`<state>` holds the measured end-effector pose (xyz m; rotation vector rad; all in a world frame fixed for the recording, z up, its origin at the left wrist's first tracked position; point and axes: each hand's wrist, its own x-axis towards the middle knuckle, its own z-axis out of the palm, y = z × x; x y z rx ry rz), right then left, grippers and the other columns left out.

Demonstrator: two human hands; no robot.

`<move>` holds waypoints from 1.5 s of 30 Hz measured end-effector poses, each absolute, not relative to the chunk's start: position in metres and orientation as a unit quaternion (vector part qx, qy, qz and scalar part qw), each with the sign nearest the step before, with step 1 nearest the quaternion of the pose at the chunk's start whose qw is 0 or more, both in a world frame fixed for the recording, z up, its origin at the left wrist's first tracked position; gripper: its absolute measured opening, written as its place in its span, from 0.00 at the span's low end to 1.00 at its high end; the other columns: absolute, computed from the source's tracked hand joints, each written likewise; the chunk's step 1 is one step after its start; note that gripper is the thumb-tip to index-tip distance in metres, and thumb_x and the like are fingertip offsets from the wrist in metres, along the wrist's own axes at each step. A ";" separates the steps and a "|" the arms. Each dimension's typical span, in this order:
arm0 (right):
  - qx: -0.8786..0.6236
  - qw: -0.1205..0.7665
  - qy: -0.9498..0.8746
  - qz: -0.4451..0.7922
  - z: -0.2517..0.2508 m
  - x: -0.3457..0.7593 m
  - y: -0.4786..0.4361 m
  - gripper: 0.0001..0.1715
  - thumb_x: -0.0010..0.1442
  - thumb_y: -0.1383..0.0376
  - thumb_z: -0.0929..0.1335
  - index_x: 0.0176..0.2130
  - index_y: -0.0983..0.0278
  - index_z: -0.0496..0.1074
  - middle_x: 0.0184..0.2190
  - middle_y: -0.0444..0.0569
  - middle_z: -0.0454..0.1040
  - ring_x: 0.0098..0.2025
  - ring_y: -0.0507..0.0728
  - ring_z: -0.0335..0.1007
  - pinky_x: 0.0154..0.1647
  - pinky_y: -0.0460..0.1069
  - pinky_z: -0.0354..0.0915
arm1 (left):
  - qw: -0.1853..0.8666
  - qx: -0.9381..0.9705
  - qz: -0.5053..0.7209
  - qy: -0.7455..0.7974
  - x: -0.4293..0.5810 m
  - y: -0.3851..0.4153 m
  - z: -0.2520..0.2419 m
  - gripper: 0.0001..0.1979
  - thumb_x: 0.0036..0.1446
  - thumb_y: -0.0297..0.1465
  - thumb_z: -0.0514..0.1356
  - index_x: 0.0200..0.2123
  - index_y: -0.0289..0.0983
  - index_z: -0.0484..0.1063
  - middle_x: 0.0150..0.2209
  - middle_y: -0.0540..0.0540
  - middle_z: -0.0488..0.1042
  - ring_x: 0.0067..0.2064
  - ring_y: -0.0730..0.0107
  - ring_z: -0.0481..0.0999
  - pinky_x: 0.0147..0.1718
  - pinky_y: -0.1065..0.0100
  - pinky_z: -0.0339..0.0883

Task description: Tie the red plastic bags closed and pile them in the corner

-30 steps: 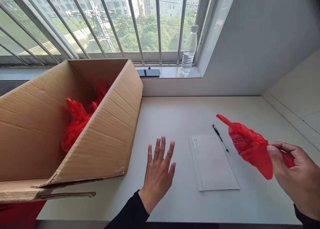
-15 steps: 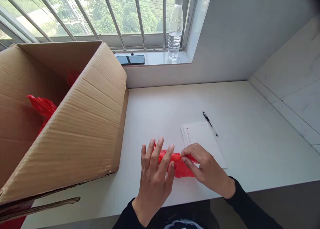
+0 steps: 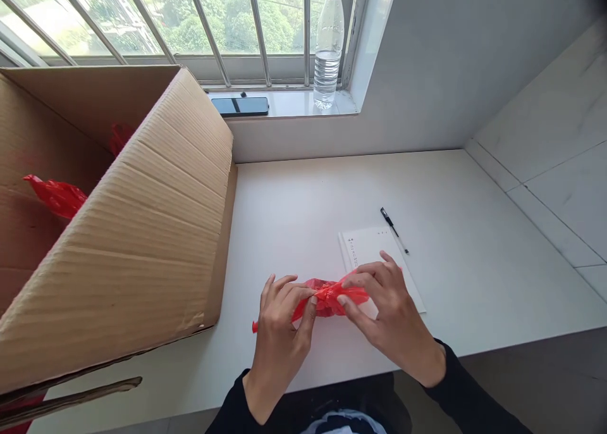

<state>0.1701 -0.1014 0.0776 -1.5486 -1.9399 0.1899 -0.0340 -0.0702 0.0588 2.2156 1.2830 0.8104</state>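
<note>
A crumpled red plastic bag [image 3: 327, 306] lies between my two hands, near the front edge of the white table. My left hand [image 3: 283, 323] pinches the bag's gathered part between thumb and forefinger, and a bit of red film pokes out past its left side. At the other end, my right hand [image 3: 386, 301] has its thumb and fingers around the bag's right portion, its little finger raised. The bag looks twisted or knotted at the middle; whatever may be inside cannot be made out.
On the left stands a large open cardboard box [image 3: 165, 231] with red plastic [image 3: 59, 197] inside. A paper pad [image 3: 367, 247] and black pen [image 3: 393, 230] lie beyond my right hand. The windowsill holds a phone [image 3: 251, 106] and a water bottle [image 3: 327, 61].
My left hand has gone from spread fingers over the bag to a pinch on it. My right hand has shifted its grip, and the bag is more stretched out sideways. The view has shifted slightly.
</note>
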 end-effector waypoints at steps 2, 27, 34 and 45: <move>-0.585 0.306 -0.749 0.054 0.078 0.162 -0.103 0.07 0.64 0.64 0.70 0.43 0.58 0.70 0.39 0.47 0.72 0.45 0.60 0.68 0.66 0.69 0.53 | 0.228 0.802 0.308 0.457 -0.034 -0.072 0.058 0.05 0.66 0.28 0.59 0.42 0.43 0.72 0.40 0.51 0.80 0.55 0.58 0.73 0.65 0.44 0.53; -0.583 0.270 -0.759 0.106 0.067 0.147 -0.099 0.05 0.66 0.70 0.64 0.40 0.60 0.65 0.36 0.46 0.72 0.40 0.58 0.66 0.62 0.63 0.56 | 0.255 0.804 0.309 0.438 -0.041 -0.071 0.059 0.07 0.67 0.26 0.57 0.44 0.44 0.71 0.41 0.51 0.79 0.52 0.63 0.74 0.65 0.48 0.54; -0.620 0.294 -0.718 0.118 0.066 0.167 -0.100 0.05 0.68 0.70 0.62 0.40 0.60 0.64 0.35 0.46 0.70 0.39 0.58 0.64 0.57 0.63 0.58 | 0.226 0.794 0.311 0.470 -0.066 -0.057 0.061 0.04 0.66 0.29 0.58 0.42 0.44 0.71 0.39 0.49 0.78 0.50 0.60 0.75 0.63 0.47 0.56; -0.591 0.319 -0.725 0.151 0.072 0.158 -0.099 0.08 0.67 0.69 0.64 0.45 0.59 0.68 0.40 0.48 0.73 0.42 0.60 0.67 0.45 0.57 0.63 | 0.261 0.817 0.294 0.422 -0.058 -0.058 0.064 0.07 0.67 0.26 0.56 0.44 0.43 0.70 0.40 0.50 0.77 0.53 0.64 0.73 0.65 0.50 0.55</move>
